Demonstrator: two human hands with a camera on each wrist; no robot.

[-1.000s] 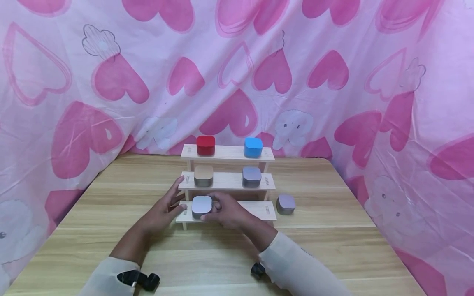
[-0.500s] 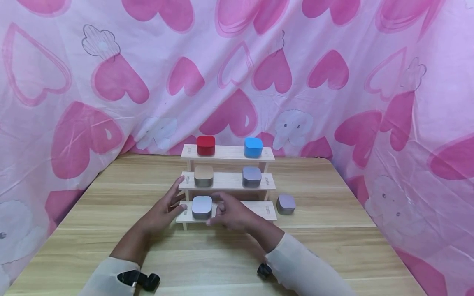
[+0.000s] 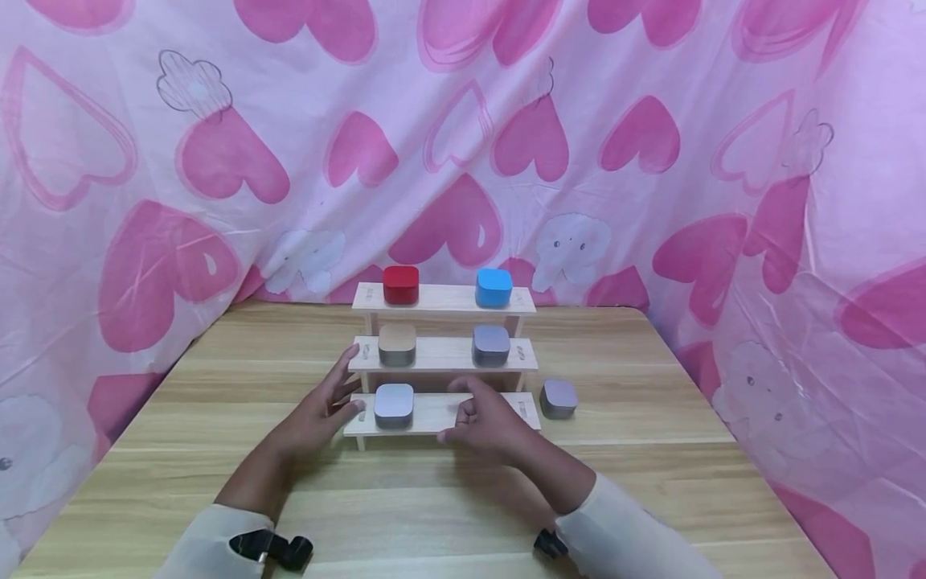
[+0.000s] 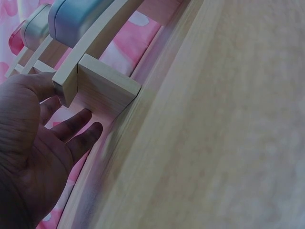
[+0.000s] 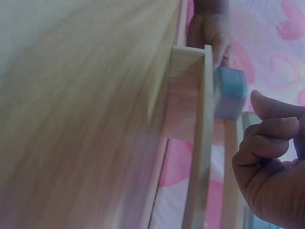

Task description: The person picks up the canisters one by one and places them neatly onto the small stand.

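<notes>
A white-topped, rounded square tin (image 3: 394,404) sits at the left of the lowest step of a three-step wooden display stand (image 3: 430,418). My left hand (image 3: 315,418) is at the stand's left side, fingers spread. In the left wrist view its thumb rests against the lowest board's end (image 4: 66,86). My right hand (image 3: 486,420) hovers over the lowest step's right half, apart from the tin and holding nothing. Its thumb and index finger stand apart while the other fingers are loosely curled. In the right wrist view the tin (image 5: 230,93) is beyond that hand's fingertips.
The middle step holds a beige tin (image 3: 397,345) and a grey-lilac tin (image 3: 491,346). A red tin (image 3: 401,285) and a blue tin (image 3: 494,288) are on the top step. Right of the stand, another lilac tin (image 3: 559,400) lies on the table (image 3: 651,482). A pink heart-patterned cloth (image 3: 463,121) hangs behind.
My right hand has let go of the white-topped tin and moved right, away from it. The tin stays on the lowest step, and my left hand has not moved.
</notes>
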